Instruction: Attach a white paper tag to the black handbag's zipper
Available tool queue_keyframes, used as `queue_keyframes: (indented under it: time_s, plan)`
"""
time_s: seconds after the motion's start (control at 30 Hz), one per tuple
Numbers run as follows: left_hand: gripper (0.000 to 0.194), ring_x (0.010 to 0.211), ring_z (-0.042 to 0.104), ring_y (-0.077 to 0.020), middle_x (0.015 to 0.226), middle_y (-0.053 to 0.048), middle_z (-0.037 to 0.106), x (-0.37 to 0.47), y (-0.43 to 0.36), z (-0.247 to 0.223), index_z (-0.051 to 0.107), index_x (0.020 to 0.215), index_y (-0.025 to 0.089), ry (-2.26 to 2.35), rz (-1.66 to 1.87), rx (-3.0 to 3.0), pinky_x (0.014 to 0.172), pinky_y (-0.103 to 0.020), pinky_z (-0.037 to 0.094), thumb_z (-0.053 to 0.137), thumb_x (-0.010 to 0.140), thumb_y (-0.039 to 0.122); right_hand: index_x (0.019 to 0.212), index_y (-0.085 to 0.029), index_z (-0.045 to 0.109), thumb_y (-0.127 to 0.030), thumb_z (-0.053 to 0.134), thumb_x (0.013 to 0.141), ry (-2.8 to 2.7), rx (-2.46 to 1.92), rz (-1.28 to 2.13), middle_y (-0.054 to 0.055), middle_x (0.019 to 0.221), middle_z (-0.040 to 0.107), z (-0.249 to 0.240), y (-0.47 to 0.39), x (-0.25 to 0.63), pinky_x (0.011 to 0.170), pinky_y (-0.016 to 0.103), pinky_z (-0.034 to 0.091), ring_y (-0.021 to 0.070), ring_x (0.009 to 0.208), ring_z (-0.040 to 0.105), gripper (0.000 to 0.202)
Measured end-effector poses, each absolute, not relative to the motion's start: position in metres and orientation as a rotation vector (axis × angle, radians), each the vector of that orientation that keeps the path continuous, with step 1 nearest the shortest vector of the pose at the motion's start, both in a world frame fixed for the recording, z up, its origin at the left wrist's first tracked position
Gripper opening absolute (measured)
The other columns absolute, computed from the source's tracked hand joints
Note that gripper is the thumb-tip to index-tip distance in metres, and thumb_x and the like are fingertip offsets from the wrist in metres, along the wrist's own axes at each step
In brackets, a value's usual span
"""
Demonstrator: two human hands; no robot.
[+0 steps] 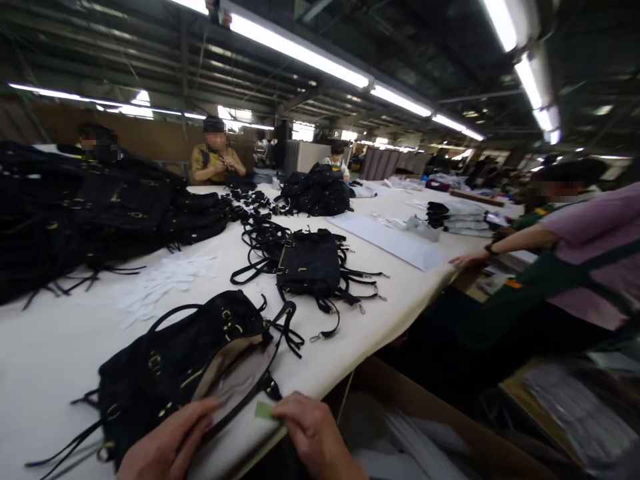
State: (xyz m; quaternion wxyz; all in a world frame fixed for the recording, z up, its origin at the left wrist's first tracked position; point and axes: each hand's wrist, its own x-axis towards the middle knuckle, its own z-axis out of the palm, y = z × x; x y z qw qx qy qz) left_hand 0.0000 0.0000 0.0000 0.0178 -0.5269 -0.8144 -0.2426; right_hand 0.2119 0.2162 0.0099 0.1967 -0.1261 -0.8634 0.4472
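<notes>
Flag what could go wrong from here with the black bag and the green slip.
1. The right hand pinches the green slip by one end close to the edge of the table; it might drop over the side.
2. A strap runs along the open mouth of the near black bag, by the left hand; it could get in the way.
3. A metal clip from the bag behind lies beside the near bag's cords; they may tangle.

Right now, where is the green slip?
In the head view, the green slip is low, left of centre, pinched by the right hand beside the open black bag.
</notes>
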Motion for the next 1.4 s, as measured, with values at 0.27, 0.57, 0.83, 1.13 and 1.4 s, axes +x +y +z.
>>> queue_keyframes:
  time_s: [0.27, 0.57, 0.83, 1.13, 1.4]
  plan:
    - [0.029, 0.142, 0.035, -0.0264, 0.149, 0.001, 0.047, 0.004, 0.072, 0.04, 0.07, 0.101, 0.032, -2.384, -0.37, -1.659, 0.114, -0.052, 0.034, 0.045, 0.094, 0.02, 0.103, -0.03, 0.072, -0.011, 0.05, 0.091, -2.392, -0.272, 1.094, 0.0, 0.107, 0.072, 0.023, 0.238, 0.161, 0.094, 0.025, 0.047, 0.0131, 0.104, 0.063, 0.032]
    - [0.019, 0.14, 0.037, -0.0316, 0.158, -0.005, 0.033, -0.038, 0.096, 0.028, 0.062, 0.105, 0.026, -2.582, -0.105, -1.663, 0.09, -0.051, 0.052, 0.051, 0.089, 0.027, 0.097, -0.03, 0.073, -0.015, 0.052, 0.087, -2.594, -0.535, 1.012, -0.001, 0.099, 0.073, -0.001, 0.245, 0.109, 0.084, 0.023, 0.048, 0.0136, 0.091, 0.067, 0.028]
    - [0.021, 0.137, 0.04, -0.0306, 0.157, -0.009, 0.033, -0.039, 0.108, 0.043, 0.06, 0.102, 0.023, -2.645, -0.039, -1.77, 0.076, -0.043, 0.059, 0.053, 0.082, 0.024, 0.094, -0.029, 0.071, -0.013, 0.05, 0.085, -2.555, -0.549, 1.051, -0.002, 0.1, 0.073, -0.005, 0.247, 0.109, 0.084, 0.022, 0.047, 0.0131, 0.093, 0.066, 0.028]
    - [0.033, 0.131, 0.045, -0.0314, 0.157, -0.012, 0.033, -0.021, 0.115, 0.033, 0.061, 0.109, 0.018, -2.62, 0.051, -1.668, 0.067, -0.041, 0.061, 0.041, 0.083, 0.013, 0.093, -0.03, 0.071, -0.013, 0.05, 0.085, -2.551, -0.515, 1.021, -0.002, 0.097, 0.072, -0.007, 0.245, 0.111, 0.082, 0.022, 0.047, 0.0126, 0.091, 0.066, 0.027]
    - [0.036, 0.104, 0.061, -0.0349, 0.151, -0.018, 0.041, -0.023, 0.122, 0.042, 0.063, 0.11, 0.013, -2.575, 0.248, -1.71, 0.069, -0.047, 0.058, 0.044, 0.08, 0.015, 0.091, -0.029, 0.071, -0.014, 0.05, 0.084, -2.551, -0.531, 1.032, -0.002, 0.095, 0.072, -0.002, 0.244, 0.114, 0.08, 0.023, 0.046, 0.0135, 0.09, 0.066, 0.026]
